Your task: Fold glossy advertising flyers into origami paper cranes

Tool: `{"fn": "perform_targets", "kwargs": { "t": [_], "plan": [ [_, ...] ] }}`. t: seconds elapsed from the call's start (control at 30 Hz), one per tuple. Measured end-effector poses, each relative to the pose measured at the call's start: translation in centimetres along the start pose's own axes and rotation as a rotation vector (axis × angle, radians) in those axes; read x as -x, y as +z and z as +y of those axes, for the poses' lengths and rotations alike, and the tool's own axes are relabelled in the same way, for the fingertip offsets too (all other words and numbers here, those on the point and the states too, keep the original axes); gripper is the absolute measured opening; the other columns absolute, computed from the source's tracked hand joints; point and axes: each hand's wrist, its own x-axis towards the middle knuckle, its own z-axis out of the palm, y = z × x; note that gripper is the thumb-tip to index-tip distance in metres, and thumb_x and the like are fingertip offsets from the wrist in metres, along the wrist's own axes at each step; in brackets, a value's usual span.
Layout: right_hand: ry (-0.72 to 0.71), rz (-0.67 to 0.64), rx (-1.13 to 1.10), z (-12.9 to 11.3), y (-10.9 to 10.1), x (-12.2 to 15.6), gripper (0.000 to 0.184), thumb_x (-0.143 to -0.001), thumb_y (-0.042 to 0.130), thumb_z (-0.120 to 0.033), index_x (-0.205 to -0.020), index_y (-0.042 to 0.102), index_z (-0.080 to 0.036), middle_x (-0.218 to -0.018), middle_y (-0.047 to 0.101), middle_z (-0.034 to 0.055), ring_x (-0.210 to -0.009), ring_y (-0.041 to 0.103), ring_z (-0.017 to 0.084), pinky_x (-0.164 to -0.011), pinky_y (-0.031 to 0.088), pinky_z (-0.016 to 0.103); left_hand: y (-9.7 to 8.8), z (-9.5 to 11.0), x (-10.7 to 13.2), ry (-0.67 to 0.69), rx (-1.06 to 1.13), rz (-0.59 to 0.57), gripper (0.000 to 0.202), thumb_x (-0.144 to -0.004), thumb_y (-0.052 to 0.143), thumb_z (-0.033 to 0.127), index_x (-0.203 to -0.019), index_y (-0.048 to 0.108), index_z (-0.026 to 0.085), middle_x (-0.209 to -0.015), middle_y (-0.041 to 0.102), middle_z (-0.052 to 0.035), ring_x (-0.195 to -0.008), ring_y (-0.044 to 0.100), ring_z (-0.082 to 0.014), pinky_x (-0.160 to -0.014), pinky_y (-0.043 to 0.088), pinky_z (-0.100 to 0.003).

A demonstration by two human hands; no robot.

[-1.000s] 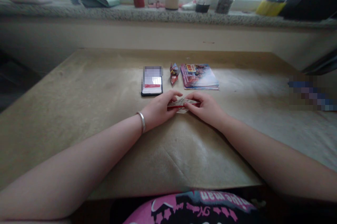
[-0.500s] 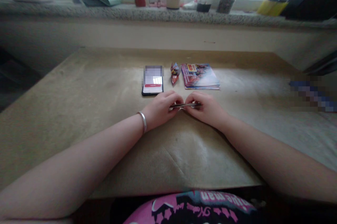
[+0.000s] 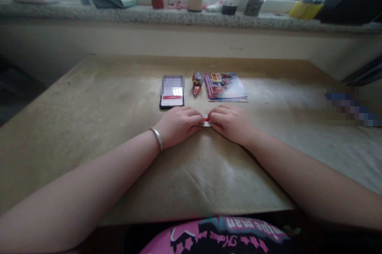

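Observation:
My left hand (image 3: 179, 124) and my right hand (image 3: 229, 122) meet at the middle of the paper-covered table (image 3: 89, 126), fingers curled and pressed down on a small folded piece of printed paper (image 3: 206, 120). Only a red and white sliver of it shows between my fingertips. A silver bangle sits on my left wrist. Just beyond my hands lie a phone (image 3: 172, 92) with a lit screen, a small folded paper figure (image 3: 196, 83) and a stack of colourful printed sheets (image 3: 225, 86).
A stone window ledge (image 3: 179, 16) runs along the back with a red cup, a tall bottle, jars, a green case and a yellow object. A blurred-out object (image 3: 352, 106) lies at the table's right edge.
My hands held the folded paper slightly raised and edge-on; now both have closed together and press it flat on the table, hiding most of it.

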Motion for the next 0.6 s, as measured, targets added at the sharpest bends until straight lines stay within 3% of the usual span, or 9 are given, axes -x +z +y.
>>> {"fn": "perform_targets", "kwargs": {
  "t": [0.4, 0.6],
  "plan": [
    [-0.097, -0.094, 0.025, -0.6, -1.4, 0.6, 0.031, -0.094, 0.041, -0.029, -0.09, 0.071, -0.019, -0.1, 0.071, 0.0065, -0.09, 0.06, 0.02, -0.077, 0.043, 0.033, -0.7, 0.7, 0.2, 0.073, -0.173, 0.009, 0.023, -0.093, 0.049, 0.029, -0.087, 0.07, 0.02, -0.092, 0.07, -0.0038, -0.085, 0.06, -0.0162, -0.076, 0.048, -0.029],
    [-0.11, -0.031, 0.013, -0.5, -1.2, 0.6, 0.027, -0.093, 0.045, -0.027, -0.091, 0.069, -0.018, -0.096, 0.071, 0.0074, -0.091, 0.061, 0.019, -0.077, 0.046, 0.03, -0.7, 0.9, 0.3, 0.079, -0.312, -0.03, 0.016, -0.091, 0.052, 0.023, -0.091, 0.068, 0.018, -0.089, 0.068, -0.0041, -0.079, 0.059, -0.016, -0.068, 0.047, -0.028]
  ]
}}
